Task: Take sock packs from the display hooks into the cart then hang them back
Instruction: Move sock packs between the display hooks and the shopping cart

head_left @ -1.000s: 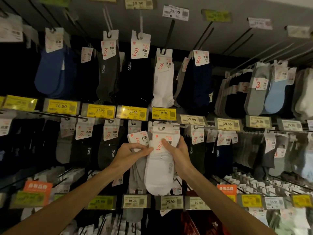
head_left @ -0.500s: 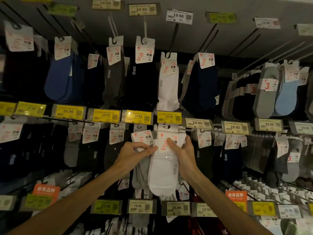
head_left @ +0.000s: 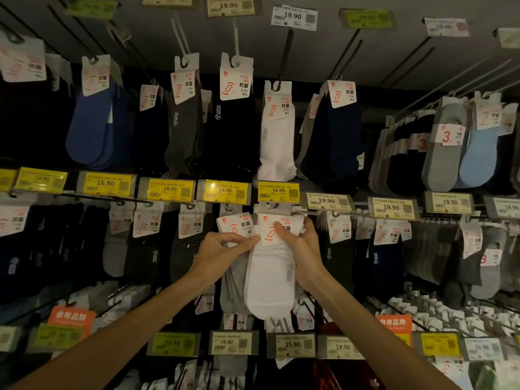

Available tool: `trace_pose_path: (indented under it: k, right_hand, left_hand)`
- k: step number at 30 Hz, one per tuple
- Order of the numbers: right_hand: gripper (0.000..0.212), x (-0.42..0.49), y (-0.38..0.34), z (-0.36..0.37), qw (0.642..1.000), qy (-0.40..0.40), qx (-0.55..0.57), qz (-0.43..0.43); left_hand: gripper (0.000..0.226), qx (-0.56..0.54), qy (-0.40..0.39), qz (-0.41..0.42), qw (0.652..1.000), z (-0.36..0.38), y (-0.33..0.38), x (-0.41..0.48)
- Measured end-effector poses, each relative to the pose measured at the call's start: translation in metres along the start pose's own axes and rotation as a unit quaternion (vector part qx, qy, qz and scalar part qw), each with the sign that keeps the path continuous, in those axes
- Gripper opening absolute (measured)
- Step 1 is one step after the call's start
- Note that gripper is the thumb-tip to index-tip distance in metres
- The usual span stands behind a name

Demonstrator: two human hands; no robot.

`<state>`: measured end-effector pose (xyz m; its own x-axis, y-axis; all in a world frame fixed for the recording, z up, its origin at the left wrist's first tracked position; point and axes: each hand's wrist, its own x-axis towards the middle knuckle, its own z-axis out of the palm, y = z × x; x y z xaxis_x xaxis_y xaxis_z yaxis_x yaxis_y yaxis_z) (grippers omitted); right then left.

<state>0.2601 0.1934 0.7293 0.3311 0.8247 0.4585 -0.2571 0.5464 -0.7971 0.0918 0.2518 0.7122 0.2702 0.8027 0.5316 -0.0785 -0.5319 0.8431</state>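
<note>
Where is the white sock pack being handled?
In the head view, centre: the white pack sits just under the rightmost yellow 16.90 tag, held between left hand and right hand, a grey pack beside it on the left.

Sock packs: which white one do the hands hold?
The lower white pack, held by the left hand and right hand; the upper white pack hangs untouched.

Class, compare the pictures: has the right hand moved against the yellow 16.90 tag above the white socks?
Yes: the right hand has crept upward along the white sock pack, nearer the yellow 16.90 tag.
</note>
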Motion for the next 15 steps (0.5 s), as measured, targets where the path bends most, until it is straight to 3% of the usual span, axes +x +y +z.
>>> trace_pose_path:
  k: [4, 9, 15]
  right_hand:
    - [0.046, 0.01, 0.01, 0.002, 1.0, 0.018, -0.004, 0.015]
    - [0.046, 0.036, 0.025, 0.002, 0.998, 0.041, -0.036, 0.034]
    - [0.045, 0.071, 0.042, -0.007, 0.993, 0.062, -0.094, 0.045]
  left_hand:
    - [0.02, 0.021, 0.019, -0.012, 1.0, -0.003, -0.008, 0.003]
    - [0.003, 0.051, 0.074, 0.002, 0.996, -0.01, -0.023, 0.006]
    - [0.013, 0.063, 0.085, -0.03, 0.994, -0.034, -0.041, 0.005]
